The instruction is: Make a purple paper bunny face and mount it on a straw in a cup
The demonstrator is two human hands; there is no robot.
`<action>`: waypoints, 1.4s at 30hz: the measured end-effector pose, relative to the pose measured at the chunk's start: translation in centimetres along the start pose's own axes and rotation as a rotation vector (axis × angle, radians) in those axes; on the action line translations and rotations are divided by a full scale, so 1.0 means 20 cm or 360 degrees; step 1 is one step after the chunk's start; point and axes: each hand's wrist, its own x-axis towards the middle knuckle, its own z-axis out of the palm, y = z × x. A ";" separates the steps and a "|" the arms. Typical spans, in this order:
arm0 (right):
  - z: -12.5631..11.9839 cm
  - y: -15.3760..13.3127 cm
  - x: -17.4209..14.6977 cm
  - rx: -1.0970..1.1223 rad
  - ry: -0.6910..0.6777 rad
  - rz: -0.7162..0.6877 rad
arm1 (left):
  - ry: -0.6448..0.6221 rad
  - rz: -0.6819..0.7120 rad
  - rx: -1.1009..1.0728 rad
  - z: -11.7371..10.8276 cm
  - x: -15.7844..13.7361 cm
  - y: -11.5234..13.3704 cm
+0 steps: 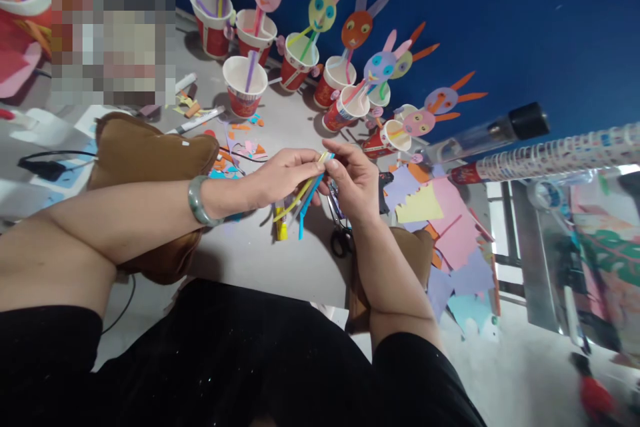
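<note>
My left hand and my right hand meet over the table, fingertips pinched around the upper ends of a small bunch of thin drinking straws. A yellow straw and a blue straw hang down from the fingers, with a greyish one between them. Part of the bunch is hidden by my fingers. Beneath it lies a yellow tube, perhaps a glue stick. Black-handled scissors rest just under my right wrist. A white-and-red paper cup with a purple straw stands beyond my left hand.
Several cups with paper rabbit faces, such as an orange one, line the blue wall. Paper scraps lie left of centre; coloured sheets are heaped right. Brown cushions sit under my forearms. A long cup stack lies at right.
</note>
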 end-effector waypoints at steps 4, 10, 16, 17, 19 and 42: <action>0.01 -0.02 0.01 0.0005 0.0047 -0.0044 | 0.0101 0.0025 0.0091 0.00 0.00 0.00; 0.03 -0.08 -0.01 -0.0362 0.0184 -0.0344 | 0.0130 0.0037 0.0159 0.00 0.00 0.00; 0.03 -0.05 0.00 -0.0214 0.0189 -0.0104 | 0.0126 0.0036 0.0110 0.00 0.01 0.00; 0.03 -0.04 0.01 -0.0139 0.0175 -0.0023 | 0.0103 0.0021 0.0097 0.00 0.01 0.00; 0.03 -0.02 0.02 0.0000 0.0159 0.0117 | 0.0070 -0.0016 0.0079 0.00 0.01 0.00; 0.07 -0.11 -0.03 0.0292 -0.0639 0.0643 | 0.0389 0.0197 -0.0032 -0.03 0.00 0.09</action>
